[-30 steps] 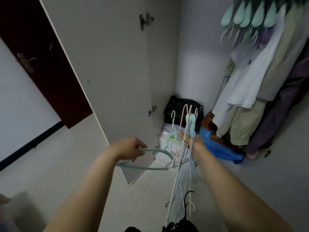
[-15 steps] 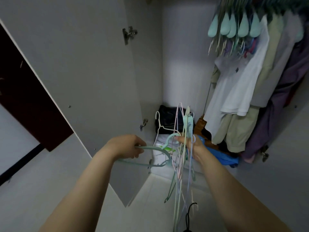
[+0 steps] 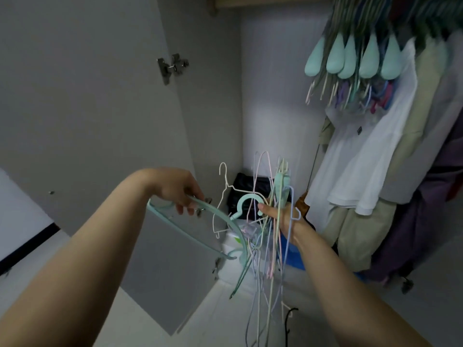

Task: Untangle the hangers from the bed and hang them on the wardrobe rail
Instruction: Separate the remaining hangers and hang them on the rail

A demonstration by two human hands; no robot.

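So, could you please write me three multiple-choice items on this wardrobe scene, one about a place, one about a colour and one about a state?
1. Where do the white T-shirt and other clothes hang?
A. on the wardrobe's right side
B. on the open door
C. on the floor

2. What colour is the thick plastic hanger held by the left hand?
A. red
B. mint green
C. black

3. What is the right hand doing?
A. hanging idle
B. pressing flat on the door
C. gripping a bundle of thin hangers

Answers: 1 A, the clothes hang at the right; 2 B, its hook and arm are pale green; 3 C, its fingers wrap round the wires.
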